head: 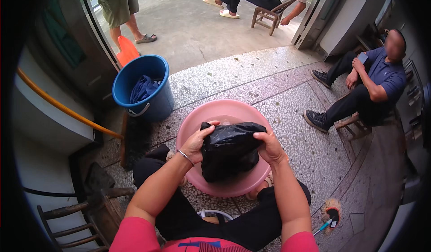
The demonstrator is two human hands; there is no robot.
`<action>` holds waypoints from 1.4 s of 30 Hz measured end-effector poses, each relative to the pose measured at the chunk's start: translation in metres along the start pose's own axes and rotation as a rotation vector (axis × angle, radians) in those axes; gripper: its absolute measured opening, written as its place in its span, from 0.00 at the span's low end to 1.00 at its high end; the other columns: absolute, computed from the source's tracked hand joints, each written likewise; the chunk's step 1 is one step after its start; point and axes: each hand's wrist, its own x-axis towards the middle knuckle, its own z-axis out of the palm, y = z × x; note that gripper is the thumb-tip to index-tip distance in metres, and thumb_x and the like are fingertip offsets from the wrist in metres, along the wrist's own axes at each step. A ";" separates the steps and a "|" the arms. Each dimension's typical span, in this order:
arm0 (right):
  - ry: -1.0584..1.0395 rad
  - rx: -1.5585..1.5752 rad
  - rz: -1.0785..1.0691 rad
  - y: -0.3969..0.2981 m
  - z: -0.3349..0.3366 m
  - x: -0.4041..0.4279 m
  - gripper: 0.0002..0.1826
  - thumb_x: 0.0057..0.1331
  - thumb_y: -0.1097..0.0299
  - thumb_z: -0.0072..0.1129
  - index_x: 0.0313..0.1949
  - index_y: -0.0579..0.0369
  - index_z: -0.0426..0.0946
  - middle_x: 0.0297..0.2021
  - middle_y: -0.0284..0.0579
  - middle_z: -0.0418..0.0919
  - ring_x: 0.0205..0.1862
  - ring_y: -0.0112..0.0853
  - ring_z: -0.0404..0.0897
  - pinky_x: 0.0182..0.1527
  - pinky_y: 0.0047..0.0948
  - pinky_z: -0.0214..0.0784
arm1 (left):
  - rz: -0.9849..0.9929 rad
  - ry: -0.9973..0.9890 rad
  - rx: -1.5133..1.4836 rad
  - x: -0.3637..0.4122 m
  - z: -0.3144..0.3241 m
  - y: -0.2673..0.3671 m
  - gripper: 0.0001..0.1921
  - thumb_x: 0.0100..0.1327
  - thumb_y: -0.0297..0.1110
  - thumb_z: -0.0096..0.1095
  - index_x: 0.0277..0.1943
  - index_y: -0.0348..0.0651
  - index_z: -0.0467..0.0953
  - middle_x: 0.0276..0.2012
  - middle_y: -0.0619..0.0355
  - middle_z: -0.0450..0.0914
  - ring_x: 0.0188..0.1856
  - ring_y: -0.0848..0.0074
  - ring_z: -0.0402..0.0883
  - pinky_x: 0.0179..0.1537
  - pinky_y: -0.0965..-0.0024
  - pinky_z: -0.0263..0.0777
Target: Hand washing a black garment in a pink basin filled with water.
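A wet, black piece of cloth [232, 151], bunched and shiny, is held up over a pink plastic basin [188, 127]. My left hand [197, 142] grips its left side, thumb on top, with a metal bangle at the wrist. On the opposite side my right hand [271, 146] pinches the upper right edge. The basin stands on the floor between my feet, and some cloudy water [225, 119] shows at its far side. The cloth hides most of the basin's inside, and its lower part hangs down into it.
Beyond the basin to the left stands a blue bucket [161, 97] with dark blue cloth [144, 88] inside. A seated person [380, 73] is at right; two others are outside the doorway. A broom [331, 215] lies at lower right, a wooden chair [84, 215] at lower left.
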 end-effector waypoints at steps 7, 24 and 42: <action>0.208 -0.787 -0.516 0.050 0.060 0.004 0.08 0.62 0.72 0.44 0.38 0.58 0.72 0.34 0.39 0.74 0.36 0.24 0.72 0.42 0.24 0.66 | -0.038 0.317 -0.036 0.046 -0.019 -0.053 0.21 0.63 0.55 0.48 0.27 0.45 0.67 0.22 0.57 0.73 0.26 0.72 0.75 0.29 0.70 0.72; 0.106 -1.172 -0.760 0.094 0.066 -0.001 0.12 0.60 0.66 0.53 0.19 0.55 0.71 0.18 0.51 0.72 0.21 0.47 0.74 0.23 0.40 0.65 | -0.134 0.078 -0.038 0.066 -0.052 -0.064 0.18 0.65 0.48 0.47 0.22 0.49 0.66 0.17 0.61 0.70 0.20 0.73 0.69 0.23 0.68 0.64; 0.491 -1.425 -0.637 0.059 -0.003 0.027 0.18 0.64 0.61 0.50 0.18 0.56 0.68 0.18 0.52 0.71 0.20 0.48 0.71 0.23 0.42 0.63 | -0.287 0.087 0.001 0.029 0.020 -0.056 0.11 0.63 0.39 0.49 0.34 0.43 0.75 0.28 0.58 0.80 0.28 0.73 0.79 0.32 0.69 0.74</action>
